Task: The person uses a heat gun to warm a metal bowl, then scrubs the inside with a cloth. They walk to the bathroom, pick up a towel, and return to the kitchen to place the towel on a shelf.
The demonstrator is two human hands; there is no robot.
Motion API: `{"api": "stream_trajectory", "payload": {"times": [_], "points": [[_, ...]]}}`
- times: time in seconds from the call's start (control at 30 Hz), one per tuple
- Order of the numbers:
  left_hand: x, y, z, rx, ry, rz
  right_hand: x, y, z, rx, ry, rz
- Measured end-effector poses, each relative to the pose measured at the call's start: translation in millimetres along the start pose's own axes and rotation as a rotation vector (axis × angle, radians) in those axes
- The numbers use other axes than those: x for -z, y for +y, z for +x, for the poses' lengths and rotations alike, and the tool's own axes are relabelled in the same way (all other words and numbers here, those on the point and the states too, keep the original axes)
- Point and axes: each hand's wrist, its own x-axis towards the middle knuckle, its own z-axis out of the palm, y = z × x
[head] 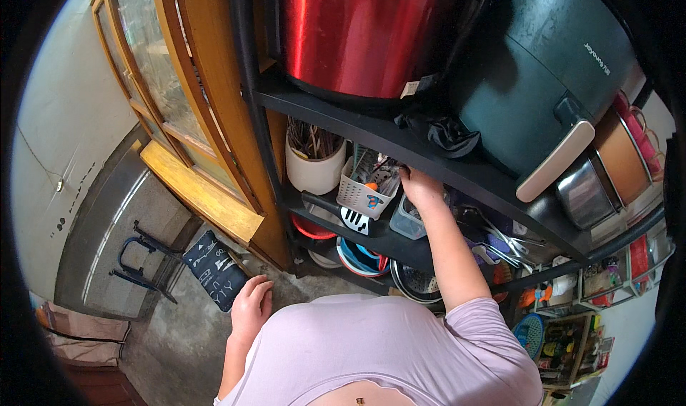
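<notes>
My right hand [420, 187] reaches under the upper board [332, 111] of a black metal shelf unit. Its fingertips are hidden behind the rim of a white perforated plastic basket [356, 190], among utensils and crinkled clear wrapping, so a hold cannot be made out. Just below the wrist is a clear plastic box [403, 221]. A slotted turner [355, 220] lies in front of the basket, and a white crock [315, 167] full of chopsticks stands to its left. My left hand [251, 301] hangs at my side, loosely curled around nothing.
Above are a red metal cooker [348, 36] and a dark green Joyoung air fryer [541, 79] with a protruding handle [557, 159]. Basins [351, 258] sit on lower shelves. Scissors [517, 245] lie at right. A wooden cabinet [214, 111] and folding chair [211, 269] stand left.
</notes>
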Motion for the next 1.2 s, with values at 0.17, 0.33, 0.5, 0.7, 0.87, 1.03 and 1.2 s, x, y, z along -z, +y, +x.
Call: {"api": "stream_trajectory", "payload": {"times": [0.17,0.33,0.5,0.7,0.87,1.03,1.2], "points": [[-1,-3,-4,0.013,-0.003,-0.002,1,-8,-12,0.119,-0.026,0.129],[-5,-1,-3,0.012,-0.011,-0.005,2,3,-23,0.155,0.045,0.304],[-3,-1,-1,-0.027,-0.008,0.003,32,3,-45,0.053,0.096,0.471],[20,14,21,0.048,0.095,-0.095,73,-9,-80,0.07,0.117,0.678],[55,-15,63,0.003,0.667,-0.33,85,-6,-93,0.117,0.216,0.724],[156,5,115,-0.32,1.367,-0.162,85,-3,-103,0.103,0.207,0.683],[201,53,111,-0.662,1.645,-0.197,77,-4,-120,0.096,0.165,0.757]]}}
